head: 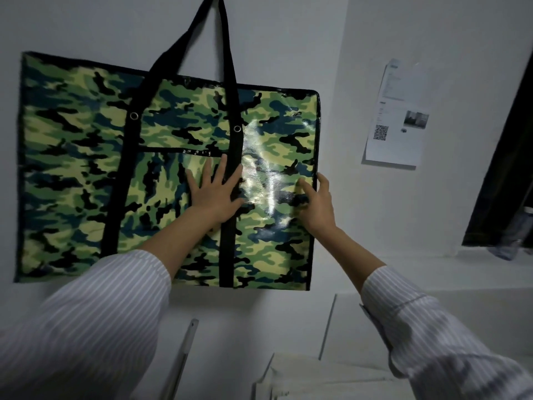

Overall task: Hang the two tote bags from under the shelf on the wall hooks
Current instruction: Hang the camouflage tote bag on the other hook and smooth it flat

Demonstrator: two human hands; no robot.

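A large green camouflage tote bag with black straps hangs flat against the white wall, its black handles running up out of the top of the view, where the hook is hidden. My left hand lies flat on the bag's front with fingers spread, across the right black strap. My right hand touches the bag's right edge, thumb at the seam and fingers on the glossy front. Only one bag is in view.
A printed paper sheet with a QR code is stuck on the side wall to the right. A dark curtain hangs at the far right over a ledge. Below the bag are a white surface and a pale pole.
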